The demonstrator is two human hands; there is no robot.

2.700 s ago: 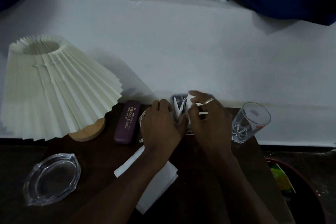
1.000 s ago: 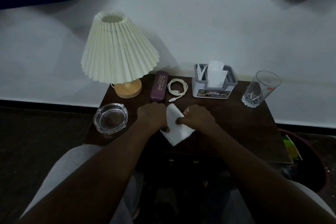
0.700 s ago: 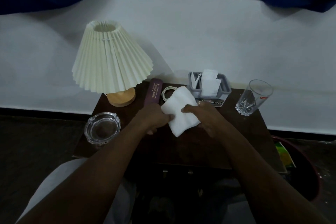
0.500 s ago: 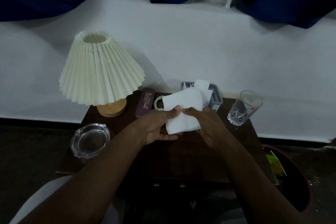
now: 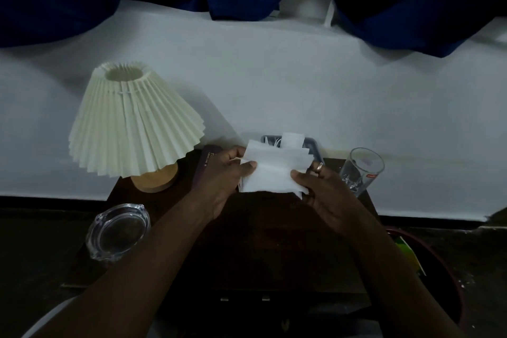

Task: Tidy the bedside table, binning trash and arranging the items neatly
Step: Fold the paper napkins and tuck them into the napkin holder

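Observation:
Both hands hold a white folded tissue (image 5: 274,170) above the back of the dark bedside table (image 5: 274,241). My left hand (image 5: 222,178) pinches its left edge and my right hand (image 5: 323,189) pinches its right edge with the thumb on top. Behind the tissue stands a grey tissue holder (image 5: 314,145) with white tissues sticking up; the tissue hides most of it. A purple glasses case (image 5: 205,162) lies behind my left hand, partly covered.
A pleated cream lamp (image 5: 131,123) on a wooden base stands at the back left. A glass ashtray (image 5: 118,230) sits at the front left. A drinking glass (image 5: 359,170) is at the back right. A dark bin (image 5: 428,263) holding green trash stands on the floor to the right.
Both hands lifted the tissue off the table front and carried it up and back, in front of the tissue holder. The coiled cable is now hidden behind it.

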